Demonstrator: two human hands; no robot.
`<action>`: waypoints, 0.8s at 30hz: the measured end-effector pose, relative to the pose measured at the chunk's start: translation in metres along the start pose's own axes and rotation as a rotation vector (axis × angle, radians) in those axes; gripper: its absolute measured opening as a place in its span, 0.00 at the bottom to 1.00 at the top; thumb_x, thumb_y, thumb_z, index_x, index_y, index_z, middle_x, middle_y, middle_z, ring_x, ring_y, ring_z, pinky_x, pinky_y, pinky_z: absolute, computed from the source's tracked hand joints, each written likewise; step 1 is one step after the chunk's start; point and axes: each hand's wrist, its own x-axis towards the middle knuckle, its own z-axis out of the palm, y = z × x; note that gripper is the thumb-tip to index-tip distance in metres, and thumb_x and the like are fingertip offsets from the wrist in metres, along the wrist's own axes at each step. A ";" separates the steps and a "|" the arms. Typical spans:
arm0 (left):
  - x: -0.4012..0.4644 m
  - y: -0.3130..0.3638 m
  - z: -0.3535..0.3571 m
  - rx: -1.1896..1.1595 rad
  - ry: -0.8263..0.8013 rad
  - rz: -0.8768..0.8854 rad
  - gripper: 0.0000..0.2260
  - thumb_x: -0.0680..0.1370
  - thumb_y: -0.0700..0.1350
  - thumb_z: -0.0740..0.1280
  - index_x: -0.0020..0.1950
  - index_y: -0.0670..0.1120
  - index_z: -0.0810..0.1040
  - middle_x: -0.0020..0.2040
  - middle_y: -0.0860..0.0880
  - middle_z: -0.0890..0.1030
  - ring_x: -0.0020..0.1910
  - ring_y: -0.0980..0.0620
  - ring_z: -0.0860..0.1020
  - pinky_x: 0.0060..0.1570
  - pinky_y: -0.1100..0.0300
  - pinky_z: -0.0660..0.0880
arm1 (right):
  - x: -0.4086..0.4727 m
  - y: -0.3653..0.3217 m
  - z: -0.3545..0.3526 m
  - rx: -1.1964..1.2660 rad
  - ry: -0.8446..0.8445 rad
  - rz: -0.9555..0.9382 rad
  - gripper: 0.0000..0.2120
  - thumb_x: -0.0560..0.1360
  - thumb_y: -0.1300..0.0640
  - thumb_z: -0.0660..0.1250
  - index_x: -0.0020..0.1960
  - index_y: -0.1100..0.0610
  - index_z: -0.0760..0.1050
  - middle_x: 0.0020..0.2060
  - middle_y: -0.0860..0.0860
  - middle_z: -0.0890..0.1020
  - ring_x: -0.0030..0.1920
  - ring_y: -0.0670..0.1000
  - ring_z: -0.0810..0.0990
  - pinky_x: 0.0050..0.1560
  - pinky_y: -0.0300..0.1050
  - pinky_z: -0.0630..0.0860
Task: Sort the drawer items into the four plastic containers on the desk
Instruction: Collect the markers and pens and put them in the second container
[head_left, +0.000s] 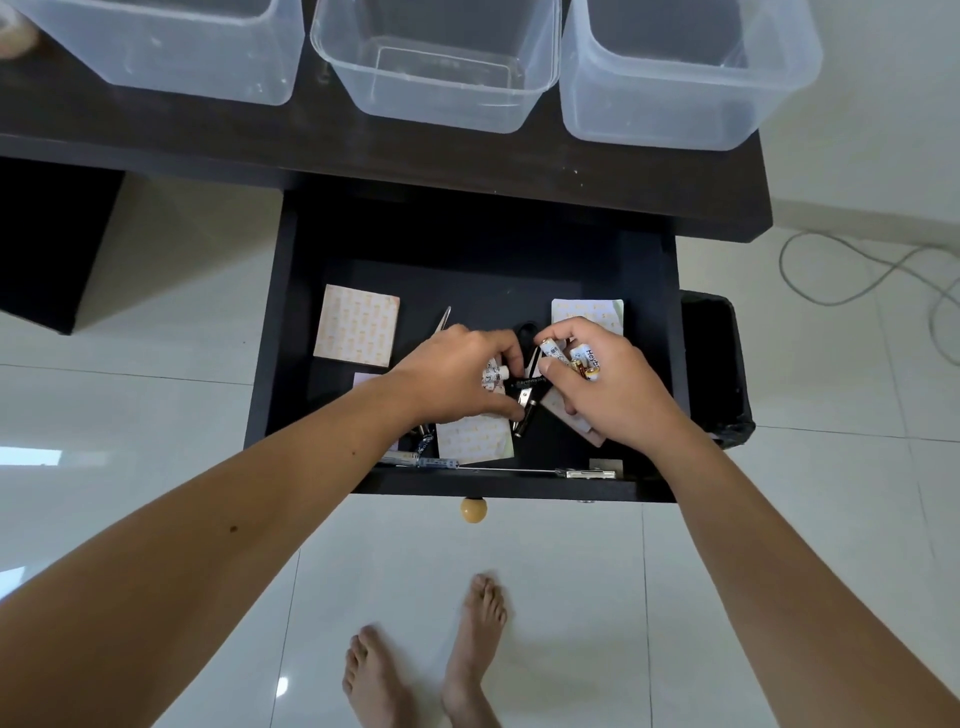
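While our right hand already clutches a small bundle of batteries in its curled fingers, our left hand curls round another white battery and reaches its thumb toward a dark battery lying on the floor of the open drawer. Both hands work at the middle of the drawer, over a pair of black-handled scissors.

We judge these cells small, hard and smooth, light singly but apt to roll and slip once several are stacked in one palm; each is best pinched across its middle, then tucked lengthwise against the fingers.

Patterned paper pads lie at the drawer's back left, back right and front middle; they look light and flat, best lifted by an edge. A slim screwdriver lies along the drawer's front wall. Beyond the drawer, on the dark desk, stand three clear plastic containers; the fourth we cannot see.
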 end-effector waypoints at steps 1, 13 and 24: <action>0.002 0.001 0.001 0.039 -0.008 -0.008 0.21 0.71 0.60 0.80 0.58 0.56 0.77 0.54 0.51 0.83 0.54 0.50 0.80 0.56 0.50 0.79 | 0.000 0.000 0.000 0.003 0.013 0.006 0.07 0.82 0.53 0.70 0.58 0.43 0.79 0.31 0.35 0.80 0.30 0.43 0.79 0.32 0.34 0.76; 0.002 -0.002 0.006 0.046 0.120 0.063 0.08 0.80 0.56 0.69 0.57 0.57 0.81 0.47 0.52 0.86 0.44 0.46 0.85 0.51 0.50 0.82 | 0.001 -0.004 0.000 -0.008 0.092 0.043 0.06 0.81 0.54 0.70 0.54 0.43 0.79 0.42 0.50 0.84 0.34 0.60 0.84 0.33 0.52 0.82; -0.022 -0.010 -0.024 -0.220 0.173 0.007 0.06 0.80 0.53 0.73 0.52 0.52 0.81 0.47 0.62 0.82 0.50 0.63 0.80 0.53 0.66 0.73 | 0.000 -0.002 0.002 -0.109 -0.047 0.069 0.12 0.73 0.53 0.82 0.43 0.53 0.79 0.35 0.52 0.85 0.31 0.52 0.83 0.29 0.44 0.78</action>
